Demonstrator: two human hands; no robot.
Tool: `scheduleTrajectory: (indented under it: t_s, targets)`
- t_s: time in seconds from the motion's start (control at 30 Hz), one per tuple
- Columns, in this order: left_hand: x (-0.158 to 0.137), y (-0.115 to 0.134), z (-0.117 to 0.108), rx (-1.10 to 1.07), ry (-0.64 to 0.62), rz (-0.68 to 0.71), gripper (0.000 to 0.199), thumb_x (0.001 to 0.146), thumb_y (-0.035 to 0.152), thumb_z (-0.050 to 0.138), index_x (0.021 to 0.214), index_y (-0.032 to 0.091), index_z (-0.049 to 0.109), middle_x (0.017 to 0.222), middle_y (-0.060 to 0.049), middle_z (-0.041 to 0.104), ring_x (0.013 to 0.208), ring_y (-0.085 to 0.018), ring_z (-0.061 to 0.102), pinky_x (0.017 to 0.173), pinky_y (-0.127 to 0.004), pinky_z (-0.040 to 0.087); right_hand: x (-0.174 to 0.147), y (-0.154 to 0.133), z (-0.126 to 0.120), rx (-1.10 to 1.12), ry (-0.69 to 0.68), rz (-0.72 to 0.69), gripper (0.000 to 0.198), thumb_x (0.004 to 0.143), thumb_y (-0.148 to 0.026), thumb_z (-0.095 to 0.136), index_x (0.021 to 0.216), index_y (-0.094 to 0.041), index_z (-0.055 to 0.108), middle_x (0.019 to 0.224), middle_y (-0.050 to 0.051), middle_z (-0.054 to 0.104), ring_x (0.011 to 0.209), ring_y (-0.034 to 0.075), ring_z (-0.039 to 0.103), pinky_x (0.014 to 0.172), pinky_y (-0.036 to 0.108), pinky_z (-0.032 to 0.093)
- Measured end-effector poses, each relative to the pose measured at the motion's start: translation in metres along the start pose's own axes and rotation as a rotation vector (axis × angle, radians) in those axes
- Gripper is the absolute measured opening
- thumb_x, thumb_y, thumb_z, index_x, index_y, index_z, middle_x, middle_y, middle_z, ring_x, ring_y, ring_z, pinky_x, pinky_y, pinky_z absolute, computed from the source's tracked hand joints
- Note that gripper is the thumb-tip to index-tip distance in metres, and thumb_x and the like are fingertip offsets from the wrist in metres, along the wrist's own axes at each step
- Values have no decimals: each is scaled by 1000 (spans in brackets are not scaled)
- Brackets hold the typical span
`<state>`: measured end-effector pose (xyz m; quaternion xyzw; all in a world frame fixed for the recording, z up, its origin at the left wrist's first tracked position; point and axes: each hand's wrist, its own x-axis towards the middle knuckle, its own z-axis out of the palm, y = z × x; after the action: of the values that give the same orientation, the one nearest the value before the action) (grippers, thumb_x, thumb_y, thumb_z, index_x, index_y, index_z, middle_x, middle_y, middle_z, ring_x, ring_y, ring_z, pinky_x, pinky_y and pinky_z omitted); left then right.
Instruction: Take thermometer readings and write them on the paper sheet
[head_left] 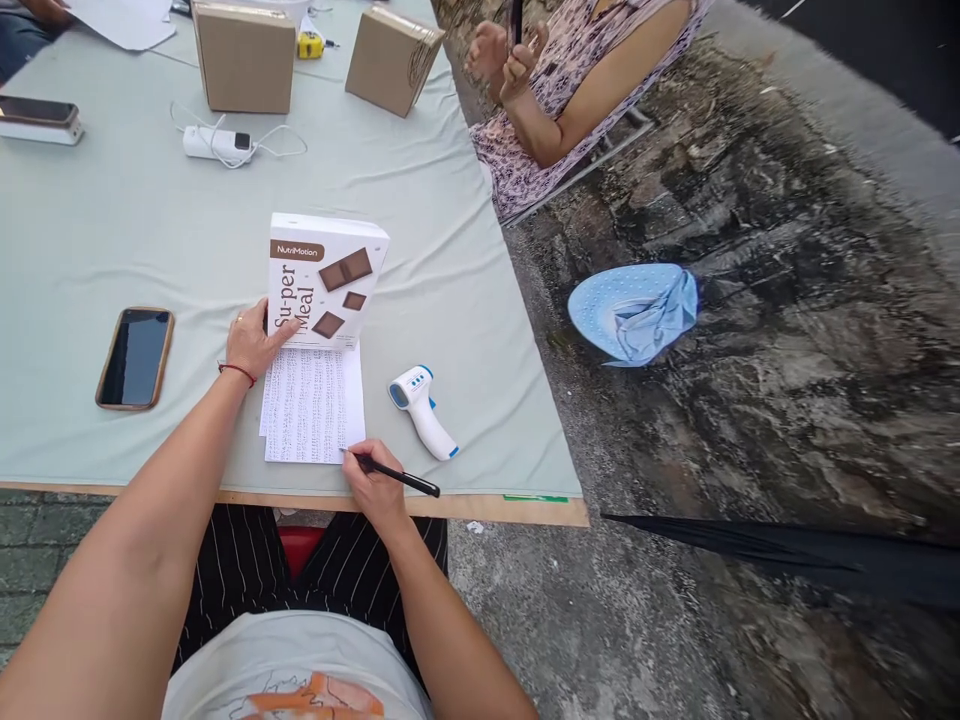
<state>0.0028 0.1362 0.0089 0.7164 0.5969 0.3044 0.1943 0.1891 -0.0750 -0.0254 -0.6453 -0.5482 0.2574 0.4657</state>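
Right grip (377, 492) pinches a black pen (401, 475), tip at the sheets' (304, 410) near edge on the surface (465, 320); left grip (251, 348) holds the NutriMotion box (300, 285) at their far end, likely steadying them.

On the table (90, 230), a phone (135, 358) lies to my left, a white-and-blue thermometer (426, 412) to my right, and two cardboard boxes (246, 62) stand beyond. A light-blue dotted hat (634, 312) lies on the ground (750, 420).
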Motion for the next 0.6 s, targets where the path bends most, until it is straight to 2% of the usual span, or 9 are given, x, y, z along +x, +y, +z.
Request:
scheduleTrajectory:
  t_s: [0.6]
  targets:
    - [0,3,0,-1,-5,1,48,86,64,56,110,23,64,103,-8,72,104,-30,62,89,-41,47,-1,1,0,39,42,54,11,80,-29,56,71,-23,57,61,-4,55,56,13,50,58,28,42]
